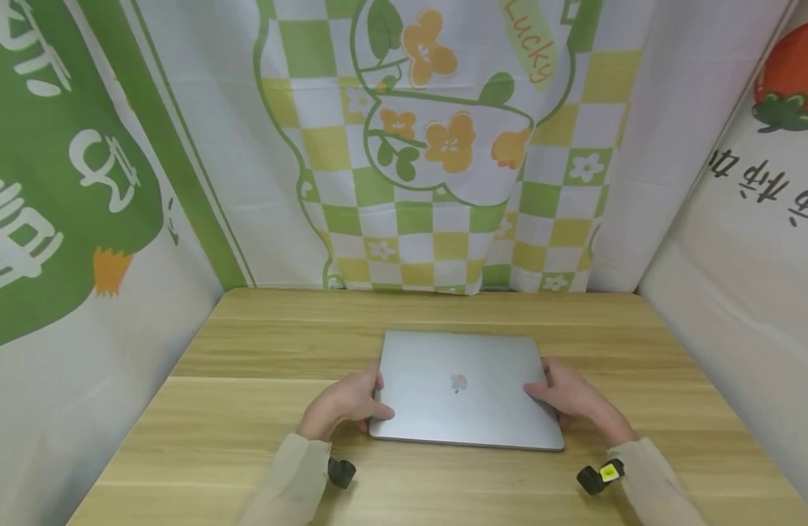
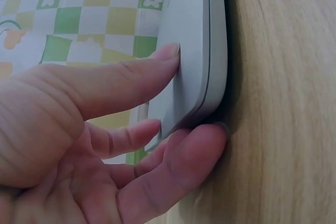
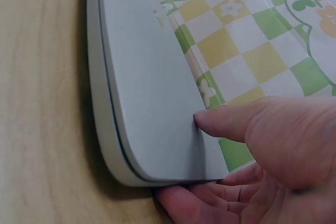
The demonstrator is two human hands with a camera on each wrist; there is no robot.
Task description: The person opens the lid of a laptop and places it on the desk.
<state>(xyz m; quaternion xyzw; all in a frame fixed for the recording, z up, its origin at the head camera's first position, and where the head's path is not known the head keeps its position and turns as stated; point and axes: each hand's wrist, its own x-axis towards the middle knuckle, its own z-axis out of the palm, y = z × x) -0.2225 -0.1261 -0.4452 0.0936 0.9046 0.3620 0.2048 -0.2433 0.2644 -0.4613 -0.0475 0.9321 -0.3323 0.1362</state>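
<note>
A closed silver laptop (image 1: 456, 416) with a logo on its lid lies at the middle of the wooden table. At its left side my left hand (image 1: 353, 398) grips the edge, the thumb on the lid and the fingers at the side and underneath. My right hand (image 1: 571, 394) holds the opposite edge in the same way. In the left wrist view the thumb (image 2: 131, 82) presses the lid near a rounded corner. The right wrist view shows the other thumb (image 3: 226, 120) on the lid, with fingertips partly hidden below the laptop (image 3: 152, 93).
The wooden table (image 1: 259, 424) extends around the laptop. A checked, flower-printed curtain (image 1: 437, 241) hangs behind its far edge, with printed cloth (image 1: 739, 307) on the right and a green-and-white cloth (image 1: 115, 365) on the left. A black wrist camera (image 1: 341, 473) sits at the left cuff.
</note>
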